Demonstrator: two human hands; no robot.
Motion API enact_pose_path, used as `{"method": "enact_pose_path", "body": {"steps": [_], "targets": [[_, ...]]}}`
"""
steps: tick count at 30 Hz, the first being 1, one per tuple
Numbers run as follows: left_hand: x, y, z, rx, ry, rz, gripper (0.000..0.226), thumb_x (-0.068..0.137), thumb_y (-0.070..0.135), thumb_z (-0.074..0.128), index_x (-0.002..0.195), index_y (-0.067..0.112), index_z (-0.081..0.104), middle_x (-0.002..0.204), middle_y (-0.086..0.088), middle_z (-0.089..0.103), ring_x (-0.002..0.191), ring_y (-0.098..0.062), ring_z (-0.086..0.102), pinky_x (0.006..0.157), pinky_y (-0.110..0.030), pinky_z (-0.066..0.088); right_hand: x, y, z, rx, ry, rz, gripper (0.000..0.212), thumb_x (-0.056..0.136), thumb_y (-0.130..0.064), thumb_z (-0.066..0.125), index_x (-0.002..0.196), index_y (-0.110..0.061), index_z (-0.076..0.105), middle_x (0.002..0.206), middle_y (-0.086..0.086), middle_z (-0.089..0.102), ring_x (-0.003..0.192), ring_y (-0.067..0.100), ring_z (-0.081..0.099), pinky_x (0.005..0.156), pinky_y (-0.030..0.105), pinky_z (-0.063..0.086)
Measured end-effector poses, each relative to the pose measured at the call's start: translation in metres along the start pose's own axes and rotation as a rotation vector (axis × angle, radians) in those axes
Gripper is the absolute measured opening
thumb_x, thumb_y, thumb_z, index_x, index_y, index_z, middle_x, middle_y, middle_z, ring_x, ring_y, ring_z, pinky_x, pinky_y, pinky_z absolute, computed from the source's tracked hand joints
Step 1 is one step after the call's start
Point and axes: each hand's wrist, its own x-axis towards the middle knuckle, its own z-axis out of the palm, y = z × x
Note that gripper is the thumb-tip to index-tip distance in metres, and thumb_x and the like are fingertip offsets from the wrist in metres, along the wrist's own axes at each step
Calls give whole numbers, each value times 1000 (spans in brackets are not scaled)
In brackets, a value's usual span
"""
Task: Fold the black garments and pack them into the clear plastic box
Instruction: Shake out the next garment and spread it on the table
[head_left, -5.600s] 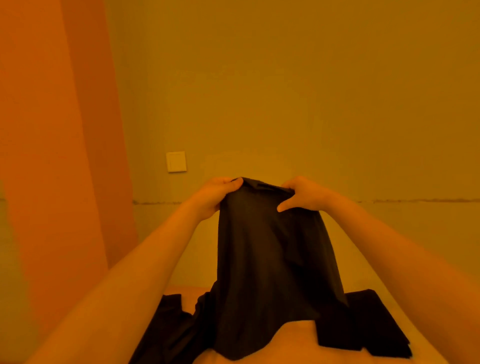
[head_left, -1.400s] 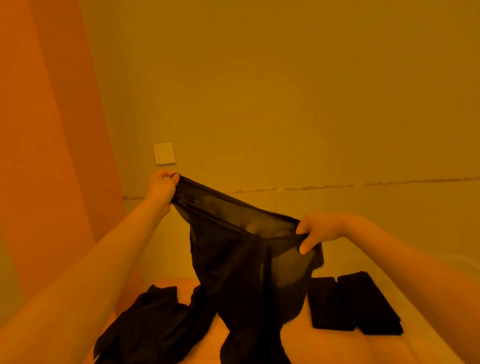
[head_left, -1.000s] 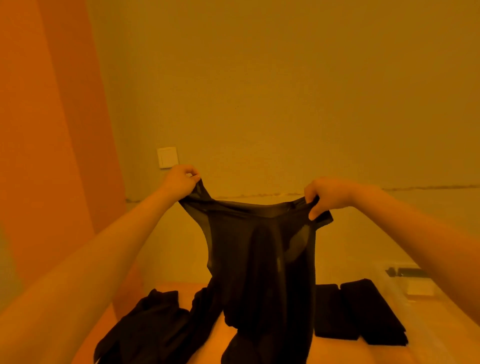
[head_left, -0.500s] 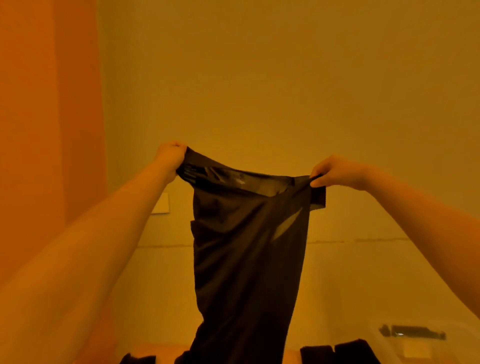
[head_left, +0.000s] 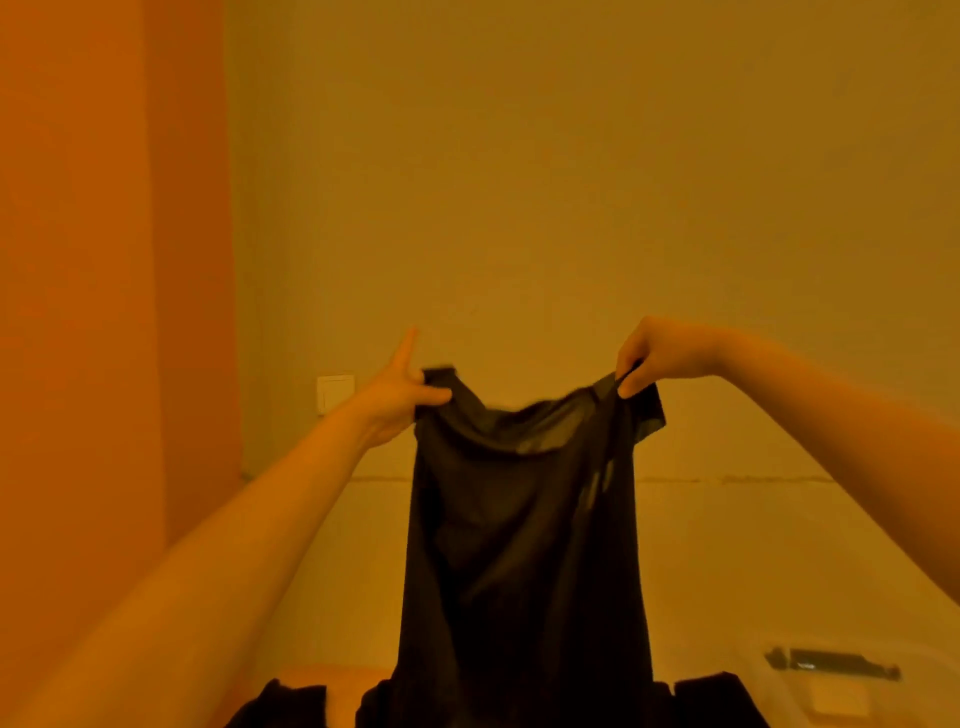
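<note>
Black garment (head_left: 524, 545) hanging between raised left hand (head_left: 395, 397) and pinching right hand (head_left: 657, 358), before wall (head_left: 571, 182).

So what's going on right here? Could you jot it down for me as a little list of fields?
held item: black garment, thin, hanging full length in the air
left hand: pinches the top left corner, index finger stretched out
right hand: pinches the top right edge
top edge: sags between the two hands
other clothes: dark pieces at the bottom edge, mostly cut off
clear plastic box: lower right, only partly in view, with a dark latch
backdrop: plain wall with a light switch
fold status: held garment not yet folded
</note>
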Motion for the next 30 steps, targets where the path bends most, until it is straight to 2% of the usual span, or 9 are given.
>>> {"method": "enact_pose_path", "body": {"steps": [3, 9, 13, 16, 18, 21, 24, 27, 30], "targets": [[-7, -3, -8, 405, -76, -110, 74, 86, -8, 57, 144, 29, 32, 109, -20, 52, 102, -24, 55, 91, -34, 47, 2, 1, 4, -181, -112, 62, 15, 79, -17, 72, 69, -25, 64, 75, -11, 60, 75, 7, 54, 65, 18, 40], [-12, 3, -32, 1155, -41, 19, 31, 87, 3, 61, 117, 11, 62, 129, -7, 54, 123, -22, 47, 95, -27, 37, 2, 14, 20, -276, -198, 141, 21, 79, -21, 71, 65, -24, 56, 72, -6, 55, 67, 11, 49, 60, 22, 37], [-8, -3, -45, 992, 269, 207, 6, 87, 5, 60, 88, 10, 64, 88, -10, 58, 83, -27, 58, 60, -27, 40, 1, 19, 29, -46, -85, 123, 20, 79, -12, 71, 64, -19, 60, 68, -2, 54, 66, 12, 49, 62, 25, 37], [-4, -3, -45, 403, 436, 126, 23, 93, 3, 52, 74, 16, 51, 77, -6, 50, 66, -16, 51, 51, -23, 46, 1, 18, 38, 293, 63, 114, 18, 78, -1, 69, 67, -14, 64, 74, 3, 59, 76, 16, 54, 68, 26, 43], [-1, 2, -42, -11, 408, 16, 23, 95, 1, 46, 77, 14, 48, 80, -5, 49, 71, -12, 51, 54, -19, 49, 2, 17, 41, 407, 104, 139, 14, 79, 0, 67, 73, -12, 65, 84, 5, 61, 86, 17, 55, 70, 26, 44], [-8, 16, -39, -228, 202, -68, 20, 95, -4, 40, 85, 9, 50, 84, -6, 51, 77, -11, 51, 59, -16, 51, 0, 19, 40, 407, 79, 155, 18, 80, 3, 66, 90, -11, 65, 97, 4, 60, 95, 17, 52, 78, 29, 41], [-17, 29, -43, -13, 115, -81, 25, 91, -13, 41, 84, 8, 52, 86, -7, 53, 79, -13, 53, 60, -17, 52, -3, 27, 38, 373, 29, 211, 30, 78, 6, 67, 100, -14, 62, 103, 8, 58, 101, 23, 53, 83, 32, 45], [-23, 33, -45, 522, 222, -66, 18, 87, -10, 52, 90, 7, 57, 82, -5, 54, 74, -12, 51, 60, -20, 42, -4, 32, 36, 362, 25, 239, 27, 78, 6, 67, 91, -18, 62, 100, 9, 59, 98, 27, 56, 86, 36, 48], [-21, 31, -46, 778, 331, 87, 18, 87, -2, 59, 104, 3, 63, 90, -9, 59, 81, -19, 53, 59, -20, 39, -4, 33, 38, 467, 61, 211, 23, 78, 10, 64, 85, -13, 64, 91, 7, 64, 95, 27, 58, 86, 39, 49]]}}
